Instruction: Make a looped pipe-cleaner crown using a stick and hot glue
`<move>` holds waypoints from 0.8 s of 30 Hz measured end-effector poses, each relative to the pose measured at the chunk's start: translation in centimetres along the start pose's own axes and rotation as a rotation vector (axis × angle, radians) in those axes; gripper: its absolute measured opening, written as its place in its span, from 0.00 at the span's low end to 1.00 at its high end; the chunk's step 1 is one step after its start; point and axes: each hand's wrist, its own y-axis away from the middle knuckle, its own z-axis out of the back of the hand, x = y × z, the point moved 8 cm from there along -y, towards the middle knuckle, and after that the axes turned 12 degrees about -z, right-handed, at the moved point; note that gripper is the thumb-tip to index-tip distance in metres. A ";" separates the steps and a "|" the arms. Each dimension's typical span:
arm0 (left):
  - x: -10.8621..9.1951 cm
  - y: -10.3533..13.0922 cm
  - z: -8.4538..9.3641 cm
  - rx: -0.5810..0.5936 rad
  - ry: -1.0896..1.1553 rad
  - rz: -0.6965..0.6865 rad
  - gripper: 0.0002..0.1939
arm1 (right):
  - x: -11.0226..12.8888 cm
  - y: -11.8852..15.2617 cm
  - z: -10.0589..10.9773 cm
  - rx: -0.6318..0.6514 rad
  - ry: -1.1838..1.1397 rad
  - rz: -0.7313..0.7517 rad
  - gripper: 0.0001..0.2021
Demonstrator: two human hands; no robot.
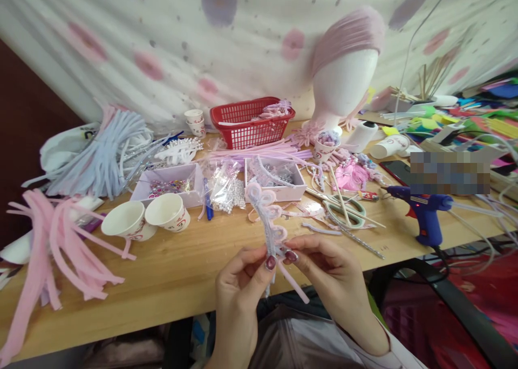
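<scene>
A fuzzy pale-lilac and pink pipe-cleaner ornament, bent into butterfly-like loops, stands nearly upright above the near edge of the wooden counter, its lower end pinched between both hands and a loose pink tail trailing down to the right below them. The left hand rises from below with the palm turned inward, thumb and forefinger closed on the ornament's base. The right hand comes in from the right, wrist bent, its fingers clamped on the same base just beside the left thumb, so that the painted nails nearly meet. Behind the ornament sit two shallow white trays of beads and trims with small clear bags of beads between them. To the left, two paper cups lie tipped on their sides, touching each other, near a loose heap of pink pipe cleaners and a bundle of pale blue ones. One red basket stands at the back, with two more cups stacked beside it. One white mannequin head in a pink cap stands to its right. One pair of green-handled scissors and one blue glue gun rest on the right of the counter.
</scene>
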 end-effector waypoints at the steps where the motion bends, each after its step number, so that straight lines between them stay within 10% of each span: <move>1: -0.1 0.0 -0.1 -0.010 0.000 0.007 0.11 | 0.1 -0.1 0.0 -0.003 -0.014 -0.004 0.04; 24: -1.0 -0.6 -0.9 0.007 -0.019 0.016 0.13 | 0.0 -0.5 0.1 0.004 -0.067 -0.031 0.04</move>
